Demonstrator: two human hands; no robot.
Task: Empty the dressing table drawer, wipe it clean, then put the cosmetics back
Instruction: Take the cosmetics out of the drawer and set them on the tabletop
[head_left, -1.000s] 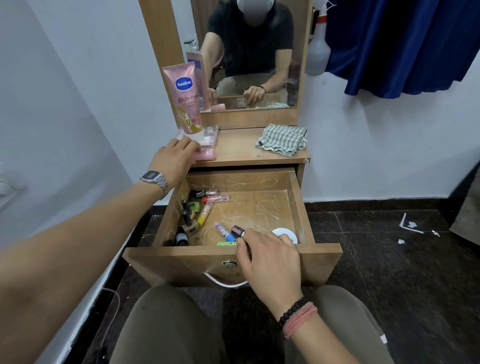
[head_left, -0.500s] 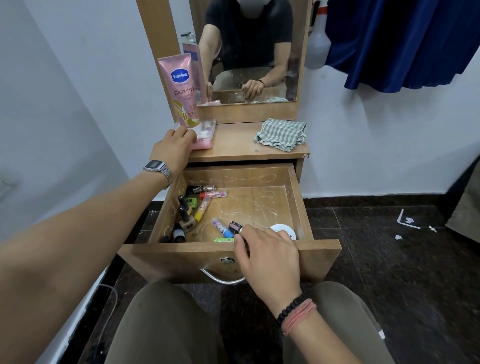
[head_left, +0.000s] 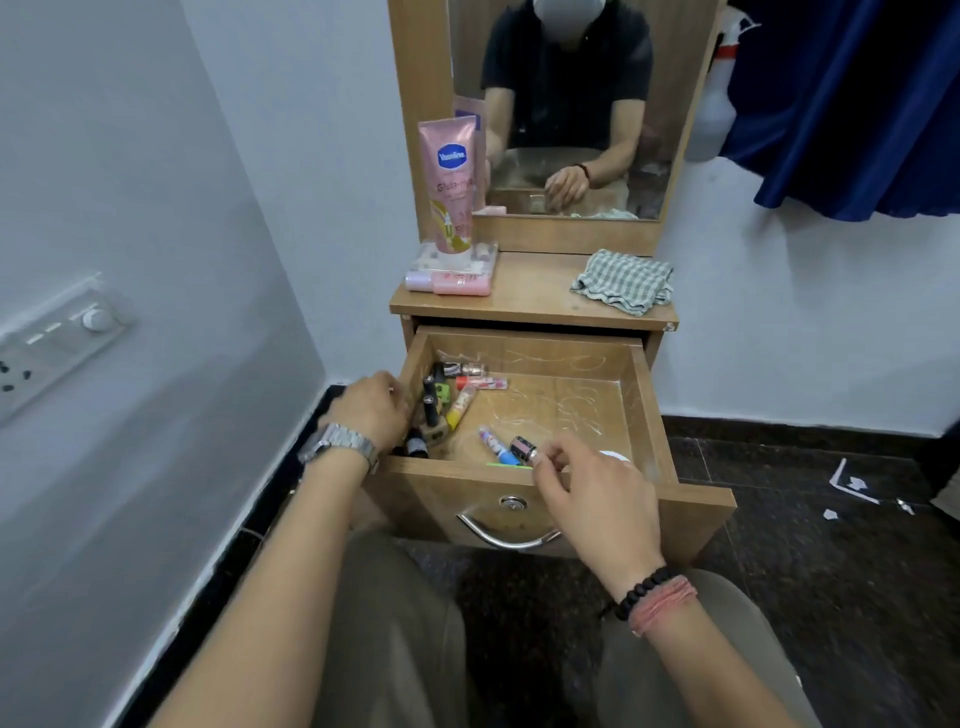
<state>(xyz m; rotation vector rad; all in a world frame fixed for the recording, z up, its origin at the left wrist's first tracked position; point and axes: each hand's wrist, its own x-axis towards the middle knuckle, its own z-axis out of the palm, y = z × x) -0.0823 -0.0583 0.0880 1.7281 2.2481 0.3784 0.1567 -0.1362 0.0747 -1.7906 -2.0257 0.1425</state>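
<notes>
The wooden drawer (head_left: 642, 395) stands pulled out under the dressing table top. Along its left side lie dark nail-polish bottles (head_left: 430, 410), a yellow tube (head_left: 460, 408), a red-pink tube (head_left: 481, 383) and a glittery dark tube (head_left: 463, 370). Near the front lie a blue-capped tube (head_left: 496, 444), a small dark tube (head_left: 522, 447) and a white round lid (head_left: 616, 457). My left hand (head_left: 371, 402) sits at the drawer's left rim with curled fingers, tips hidden. My right hand (head_left: 587, 488) hovers over the front edge, its index fingertip touching the small dark tube.
On the table top stand a pink Vaseline tube (head_left: 451, 187) and a pink bottle (head_left: 457, 283) lying at the left, with a checked cloth (head_left: 623, 280) at the right. A switch panel (head_left: 52, 348) is on the left wall. Paper scraps (head_left: 852, 483) lie on the dark floor.
My left hand came down from the table top to the drawer's left rim. My right hand lifted off the drawer front, fingers now at the small dark tube.
</notes>
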